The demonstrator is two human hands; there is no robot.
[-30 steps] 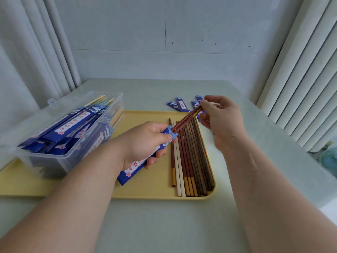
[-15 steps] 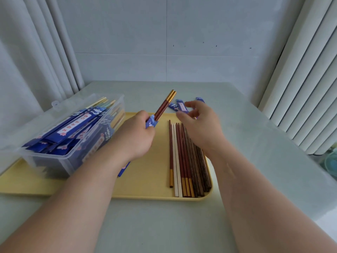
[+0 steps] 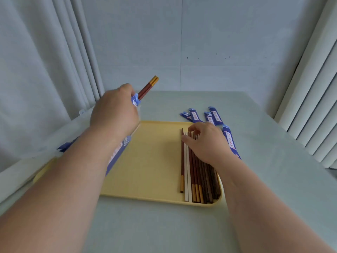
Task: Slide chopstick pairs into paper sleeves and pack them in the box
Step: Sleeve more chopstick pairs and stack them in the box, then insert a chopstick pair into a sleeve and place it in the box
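My left hand (image 3: 113, 110) grips a blue paper sleeve (image 3: 135, 101) with a red-brown, gold-ended chopstick pair (image 3: 148, 87) sticking out of its top. It is raised over the left side, above the clear plastic box (image 3: 80, 115), which my forearm mostly hides. My right hand (image 3: 206, 143) lies on the far ends of the loose chopsticks (image 3: 197, 179), fingers bent down and touching them, thumb across the white ones. The chopsticks lie in a row along the right side of the yellow tray (image 3: 155, 161).
Several empty blue sleeves (image 3: 215, 115) lie on the grey table (image 3: 264, 161) beyond the tray's far right corner, one (image 3: 230, 141) beside my right wrist. Curtains hang at left and right, a tiled wall behind.
My left hand has lifted the sleeved pair up and left toward the box. My right hand let go of the chopstick ends and dropped onto the loose chopsticks in the tray.
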